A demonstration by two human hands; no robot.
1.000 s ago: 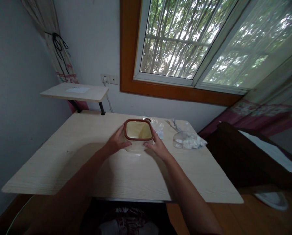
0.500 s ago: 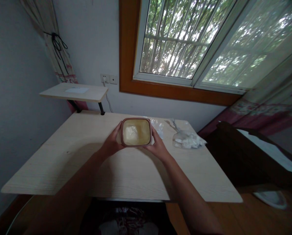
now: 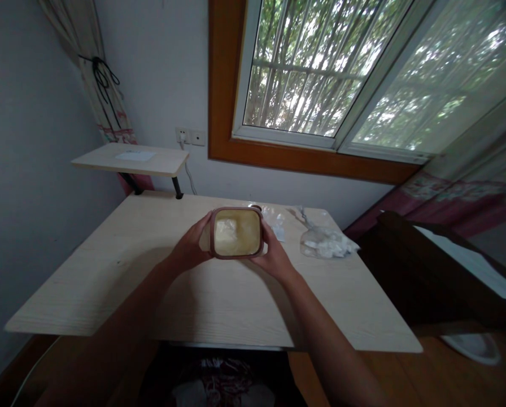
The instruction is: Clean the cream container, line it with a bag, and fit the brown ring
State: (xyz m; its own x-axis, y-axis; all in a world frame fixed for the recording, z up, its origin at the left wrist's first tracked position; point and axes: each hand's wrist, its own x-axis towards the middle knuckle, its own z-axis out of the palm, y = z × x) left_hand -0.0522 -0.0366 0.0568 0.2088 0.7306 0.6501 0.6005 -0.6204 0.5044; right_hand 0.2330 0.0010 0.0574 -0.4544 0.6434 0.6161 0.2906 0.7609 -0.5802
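Both my hands hold a square translucent plastic tub [image 3: 236, 233] with a brown rim, raised above the desk with its opening facing me. My left hand [image 3: 189, 247] grips its left side and my right hand [image 3: 274, 254] grips its right side. A white lump [image 3: 226, 230] lies inside the tub, near its upper left corner. The tub's outer walls are mostly hidden from this angle.
To the right on the desk [image 3: 109, 282] lie a clear plastic bag with white contents [image 3: 327, 243] and a small clear packet [image 3: 276, 223]. A narrow shelf [image 3: 130, 159] stands at the desk's back left. Dark furniture [image 3: 405, 271] stands beyond the right edge.
The tub has risen from the desk and tilted toward me, so its inside now faces the camera and shows the white lump. Both hands have moved up with it.
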